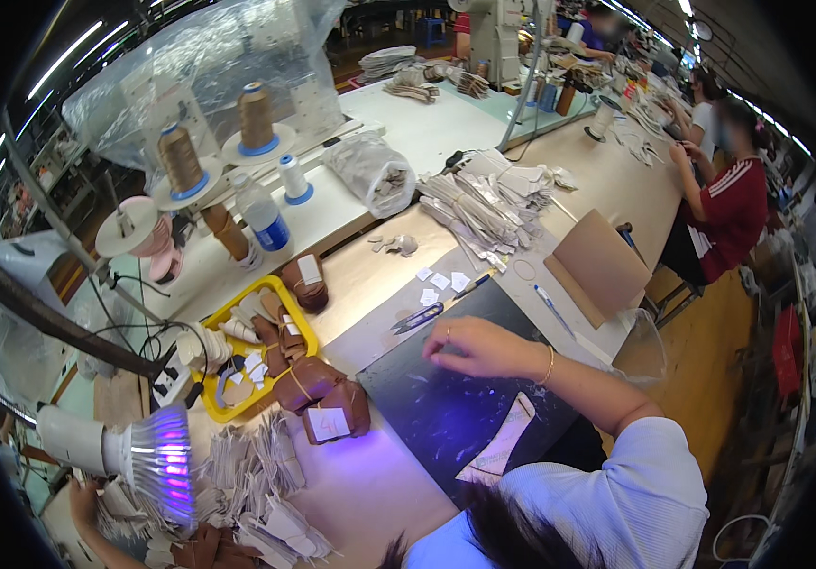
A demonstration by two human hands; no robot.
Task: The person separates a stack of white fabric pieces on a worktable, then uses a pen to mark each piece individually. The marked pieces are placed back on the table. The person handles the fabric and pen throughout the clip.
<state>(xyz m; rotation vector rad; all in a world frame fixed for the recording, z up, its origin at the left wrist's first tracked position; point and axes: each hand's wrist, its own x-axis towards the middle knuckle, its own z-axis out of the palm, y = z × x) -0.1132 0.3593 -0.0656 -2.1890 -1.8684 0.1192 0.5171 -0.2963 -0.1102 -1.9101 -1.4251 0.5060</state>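
My right hand (480,347) hovers over the black mat (408,398), its fingers loosely bent and apart, with nothing visible in them. On the mat below it lies a pale curved cut piece (503,444) with markings. Blue-handled thread snips (418,319) rest just past my fingers. At the far lower left, my left hand (83,503) reaches among bundles of pale cut pieces (123,512) beside the lamp. Its fingers are mostly hidden there, so I cannot make out any hold.
A lamp with a purple glow (156,465) juts in at the left. Behind it stand a yellow basket (228,413) of brown and pale pieces and brown wrapped bundles (337,403). Thread cones (180,161), stacked pale strips (484,209) and a cardboard piece (599,261) lie beyond. Co-workers sit at right.
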